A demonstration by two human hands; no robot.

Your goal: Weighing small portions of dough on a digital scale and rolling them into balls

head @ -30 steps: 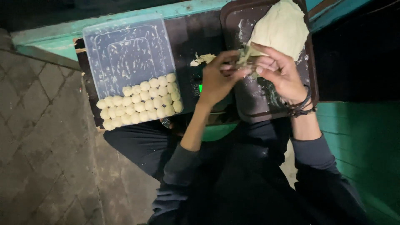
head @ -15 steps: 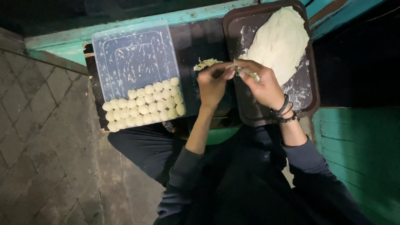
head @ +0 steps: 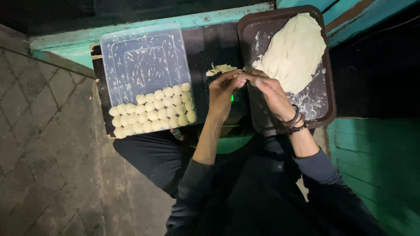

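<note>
Head view: left hand [head: 224, 89] and right hand [head: 270, 89] meet fingertip to fingertip at the near-left edge of the brown tray [head: 329, 91], pinching a small dough bit [head: 243, 73] between them. Big dough mass [head: 292, 51] lies on the tray; dough scraps [head: 220, 69] sit just left of it, and further left a clear container [head: 144, 61] holds rows of dough balls [head: 153, 114].

1. Plastic container [head: 144, 65] lies on counter [head: 205, 43], left side; dough balls [head: 153, 111] in rows fill its near end.
2. Tray [head: 326, 105] on right side; dough slab [head: 293, 50] lies on it, toward far end.
3. Btwn container & tray: small scale [head: 234, 109] w/ dough scrap [head: 220, 68] at its far edge.
4. Left hand [head: 224, 89] & right hand [head: 267, 87] meet over the scale, fingertips touching, at tray's left rim.
</note>
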